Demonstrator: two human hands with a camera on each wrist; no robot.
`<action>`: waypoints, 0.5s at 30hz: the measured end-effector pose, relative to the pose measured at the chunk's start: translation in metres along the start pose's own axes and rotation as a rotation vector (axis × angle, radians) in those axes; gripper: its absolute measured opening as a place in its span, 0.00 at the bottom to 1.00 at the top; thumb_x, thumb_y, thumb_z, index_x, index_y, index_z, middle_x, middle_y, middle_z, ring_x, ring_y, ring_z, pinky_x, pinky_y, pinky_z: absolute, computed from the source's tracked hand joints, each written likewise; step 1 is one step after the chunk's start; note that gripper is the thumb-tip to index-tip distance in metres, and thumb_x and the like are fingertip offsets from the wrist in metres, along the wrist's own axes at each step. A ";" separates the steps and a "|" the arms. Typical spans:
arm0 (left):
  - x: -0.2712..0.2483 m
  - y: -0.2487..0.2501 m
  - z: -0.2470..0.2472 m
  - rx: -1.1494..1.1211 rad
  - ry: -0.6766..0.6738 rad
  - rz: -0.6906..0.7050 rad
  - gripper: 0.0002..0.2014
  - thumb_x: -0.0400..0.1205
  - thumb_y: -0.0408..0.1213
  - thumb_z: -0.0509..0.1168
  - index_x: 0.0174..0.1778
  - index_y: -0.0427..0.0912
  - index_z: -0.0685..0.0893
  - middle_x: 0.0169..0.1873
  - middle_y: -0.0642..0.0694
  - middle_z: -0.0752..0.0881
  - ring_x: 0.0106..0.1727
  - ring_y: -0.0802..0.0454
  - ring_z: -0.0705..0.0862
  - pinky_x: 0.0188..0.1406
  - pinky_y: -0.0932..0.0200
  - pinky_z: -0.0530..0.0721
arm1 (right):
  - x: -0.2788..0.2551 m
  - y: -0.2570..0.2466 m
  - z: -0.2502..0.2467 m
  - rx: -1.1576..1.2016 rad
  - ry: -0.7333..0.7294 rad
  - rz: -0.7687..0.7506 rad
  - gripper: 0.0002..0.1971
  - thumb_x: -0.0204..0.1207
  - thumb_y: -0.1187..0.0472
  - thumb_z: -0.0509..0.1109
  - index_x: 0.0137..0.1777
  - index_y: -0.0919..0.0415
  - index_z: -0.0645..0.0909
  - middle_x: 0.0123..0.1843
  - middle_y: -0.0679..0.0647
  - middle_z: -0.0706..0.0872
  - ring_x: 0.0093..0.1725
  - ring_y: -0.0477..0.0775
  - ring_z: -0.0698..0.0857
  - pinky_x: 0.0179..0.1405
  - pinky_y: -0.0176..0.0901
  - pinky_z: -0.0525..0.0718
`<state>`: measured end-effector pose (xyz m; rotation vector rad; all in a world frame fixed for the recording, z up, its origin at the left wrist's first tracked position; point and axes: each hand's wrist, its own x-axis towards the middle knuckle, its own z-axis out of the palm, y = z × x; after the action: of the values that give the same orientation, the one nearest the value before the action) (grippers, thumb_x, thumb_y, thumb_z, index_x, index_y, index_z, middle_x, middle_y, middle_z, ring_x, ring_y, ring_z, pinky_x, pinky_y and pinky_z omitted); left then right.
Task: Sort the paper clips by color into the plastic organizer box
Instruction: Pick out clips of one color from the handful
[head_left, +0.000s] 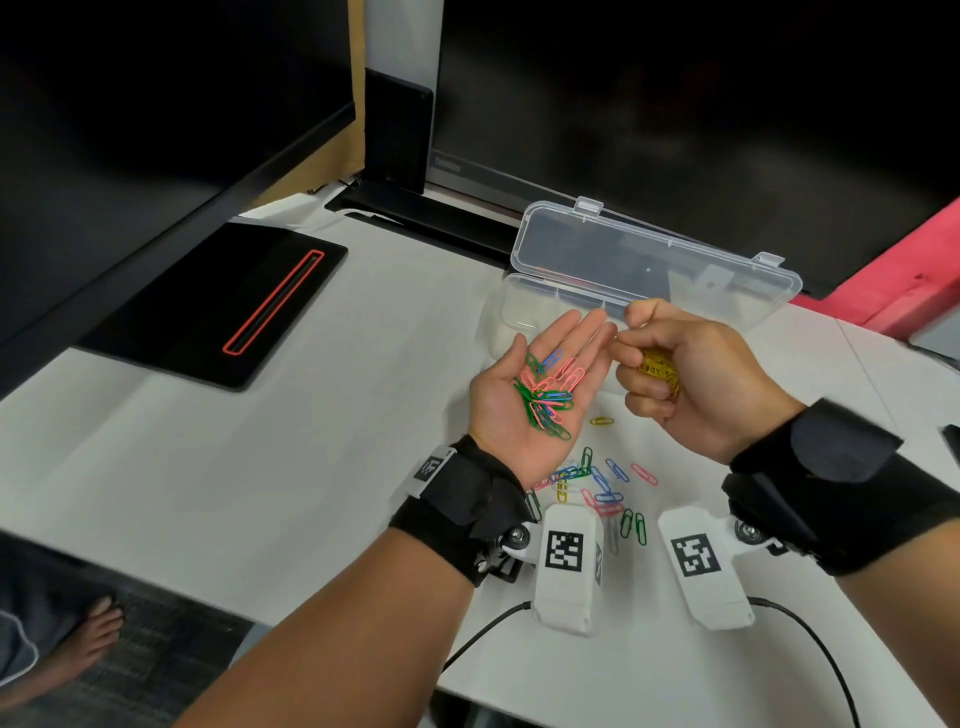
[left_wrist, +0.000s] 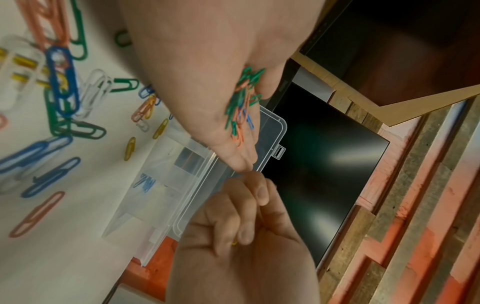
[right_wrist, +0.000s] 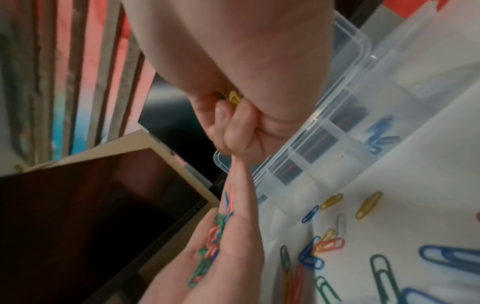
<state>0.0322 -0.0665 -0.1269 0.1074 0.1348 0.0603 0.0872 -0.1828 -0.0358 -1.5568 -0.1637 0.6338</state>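
The left hand lies palm up above the white table, with the fingers straight and spread a little. On the palm rests a small heap of clips in green, pink and blue colours. The right hand is just to the right of it, and its fingers are curled around a bunch of yellow clips. The thumb and first finger of this hand are pressed together at the tips of the left fingers; whether they pinch a clip there, I cannot tell.

The plastic organizer box stands on the far side of both hands, near the monitor. Its clear lid is open and leans back. In the right wrist view a few blue clips lie in one compartment of the box.

Loose clips of mixed colours are scattered on the table on the near side of the hands, between the two wrists. One single yellow clip lies a little apart, just under the hands. At the far left of the table lies a black pad with a red outlined slot.
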 end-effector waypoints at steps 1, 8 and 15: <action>-0.001 0.000 0.001 0.010 0.006 0.009 0.24 0.90 0.43 0.47 0.72 0.28 0.74 0.70 0.30 0.79 0.62 0.37 0.85 0.68 0.47 0.80 | -0.002 0.000 0.002 -0.085 -0.009 0.000 0.13 0.76 0.72 0.56 0.37 0.55 0.73 0.26 0.52 0.65 0.20 0.47 0.56 0.21 0.35 0.49; 0.002 0.002 0.000 0.093 0.074 0.034 0.23 0.90 0.41 0.46 0.74 0.31 0.74 0.67 0.34 0.82 0.65 0.41 0.83 0.68 0.53 0.78 | -0.026 0.010 0.020 -1.126 -0.091 -0.348 0.06 0.73 0.58 0.75 0.46 0.46 0.86 0.20 0.33 0.76 0.23 0.37 0.75 0.25 0.28 0.69; 0.002 -0.004 -0.001 0.074 0.054 0.014 0.23 0.90 0.40 0.46 0.70 0.28 0.76 0.65 0.31 0.83 0.64 0.39 0.83 0.64 0.48 0.79 | -0.013 0.021 0.017 -1.392 -0.016 -0.498 0.13 0.73 0.47 0.73 0.58 0.35 0.86 0.27 0.35 0.81 0.36 0.39 0.82 0.40 0.42 0.79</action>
<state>0.0340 -0.0707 -0.1281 0.1808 0.1906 0.0718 0.0620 -0.1761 -0.0514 -2.6699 -1.1496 0.0464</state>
